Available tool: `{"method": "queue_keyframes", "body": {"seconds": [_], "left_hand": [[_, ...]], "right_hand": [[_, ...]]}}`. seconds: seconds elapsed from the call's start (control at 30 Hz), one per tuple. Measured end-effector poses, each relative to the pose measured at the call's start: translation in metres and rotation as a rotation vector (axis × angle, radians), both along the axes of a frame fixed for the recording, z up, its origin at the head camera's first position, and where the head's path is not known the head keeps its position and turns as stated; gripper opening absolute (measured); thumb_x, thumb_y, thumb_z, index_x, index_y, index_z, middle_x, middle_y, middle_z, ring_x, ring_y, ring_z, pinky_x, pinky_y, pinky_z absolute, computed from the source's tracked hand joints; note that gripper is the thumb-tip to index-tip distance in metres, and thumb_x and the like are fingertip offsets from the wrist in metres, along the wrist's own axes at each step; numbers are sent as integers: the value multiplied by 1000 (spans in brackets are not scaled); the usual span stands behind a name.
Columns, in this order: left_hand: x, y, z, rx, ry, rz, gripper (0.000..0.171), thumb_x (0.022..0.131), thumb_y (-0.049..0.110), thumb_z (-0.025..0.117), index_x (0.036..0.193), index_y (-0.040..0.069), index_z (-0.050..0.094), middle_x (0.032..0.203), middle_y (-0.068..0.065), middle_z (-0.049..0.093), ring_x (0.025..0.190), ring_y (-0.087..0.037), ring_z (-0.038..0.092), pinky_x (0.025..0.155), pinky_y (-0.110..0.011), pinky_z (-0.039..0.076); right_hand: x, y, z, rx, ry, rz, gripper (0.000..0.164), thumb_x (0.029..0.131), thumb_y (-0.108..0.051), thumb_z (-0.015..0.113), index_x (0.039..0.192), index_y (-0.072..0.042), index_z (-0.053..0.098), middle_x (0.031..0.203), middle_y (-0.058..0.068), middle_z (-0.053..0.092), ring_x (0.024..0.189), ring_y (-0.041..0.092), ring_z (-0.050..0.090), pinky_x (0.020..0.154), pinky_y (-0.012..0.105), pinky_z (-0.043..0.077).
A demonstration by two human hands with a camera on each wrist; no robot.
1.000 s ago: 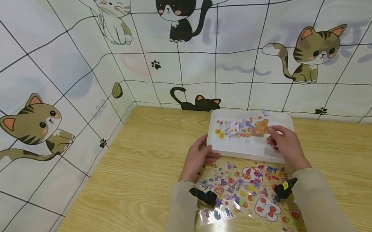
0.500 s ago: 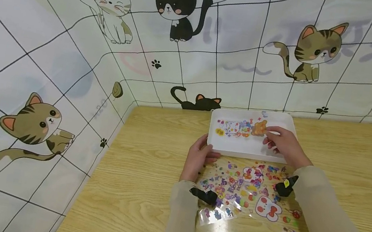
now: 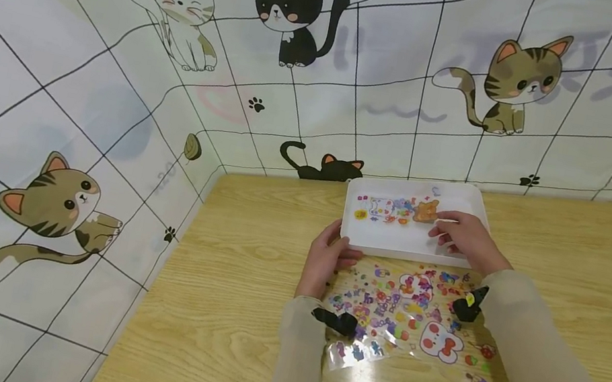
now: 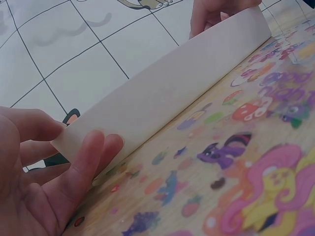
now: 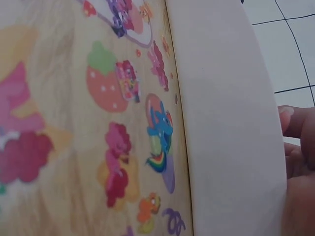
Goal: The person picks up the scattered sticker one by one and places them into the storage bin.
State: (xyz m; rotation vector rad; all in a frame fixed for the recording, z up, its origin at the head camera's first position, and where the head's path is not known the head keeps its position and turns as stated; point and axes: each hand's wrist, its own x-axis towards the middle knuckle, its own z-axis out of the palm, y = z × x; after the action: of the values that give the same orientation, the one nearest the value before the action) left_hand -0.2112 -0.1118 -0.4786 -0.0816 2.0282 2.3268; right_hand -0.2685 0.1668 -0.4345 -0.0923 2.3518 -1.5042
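A white shallow tray [image 3: 395,241] stands at the back of the table, with several colourful stickers [image 3: 381,207] on its inner floor. My left hand [image 3: 323,259] grips the tray's front left corner; in the left wrist view, its fingers lie on both sides of that corner. My right hand [image 3: 466,236] is over the right half of the tray, thumb and forefinger pinching the right edge of an orange bear sticker [image 3: 425,210]. The right wrist view shows the tray's outer wall [image 5: 231,123], which hides most of that hand and the sticker.
Clear sticker sheets [image 3: 384,307] with many printed figures lie on the wooden table [image 3: 227,286] in front of the tray, partly under both wrists. A cat-print wall covering [image 3: 392,117] rises right behind the tray and along the left.
The orange bear sticker has come slightly left and down onto the tray floor, my right hand moving with it. My left hand keeps its grip on the tray corner.
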Motion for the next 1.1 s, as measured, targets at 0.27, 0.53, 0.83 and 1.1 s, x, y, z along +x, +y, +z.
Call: {"method": "queue_keyframes", "body": {"seconds": [0.27, 0.53, 0.83, 1.1], "left_hand": [[0, 0, 2, -7, -28, 6, 45, 92, 22, 48, 136, 23, 38, 126, 1, 49, 85, -26, 63, 71, -35, 53], [0, 0, 2, -4, -18, -2, 45, 93, 20, 47, 137, 21, 37, 128, -4, 47, 86, -27, 63, 71, -36, 53], [2, 0, 4, -3, -28, 0, 45, 93, 21, 47, 137, 21, 37, 128, -2, 48, 86, -28, 63, 71, -36, 53], [2, 0, 6, 9, -20, 0, 46, 93, 19, 47, 137, 19, 36, 128, -5, 47, 86, -30, 62, 71, -37, 53]], "right_hand": [[0, -2, 2, 7, -19, -3, 51, 95, -32, 39, 134, 1, 33, 105, 16, 59, 78, 21, 52, 63, 26, 48], [-2, -3, 1, 0, -51, -4, 50, 95, -30, 40, 133, 2, 33, 105, 17, 57, 77, 20, 54, 64, 26, 49], [-5, -3, -1, 23, -61, 25, 47, 96, -21, 39, 136, 2, 28, 103, 16, 58, 76, 20, 54, 64, 27, 48], [-4, -4, 1, 14, -61, 15, 48, 97, -20, 37, 136, 4, 26, 107, 18, 57, 76, 19, 55, 63, 27, 49]]}}
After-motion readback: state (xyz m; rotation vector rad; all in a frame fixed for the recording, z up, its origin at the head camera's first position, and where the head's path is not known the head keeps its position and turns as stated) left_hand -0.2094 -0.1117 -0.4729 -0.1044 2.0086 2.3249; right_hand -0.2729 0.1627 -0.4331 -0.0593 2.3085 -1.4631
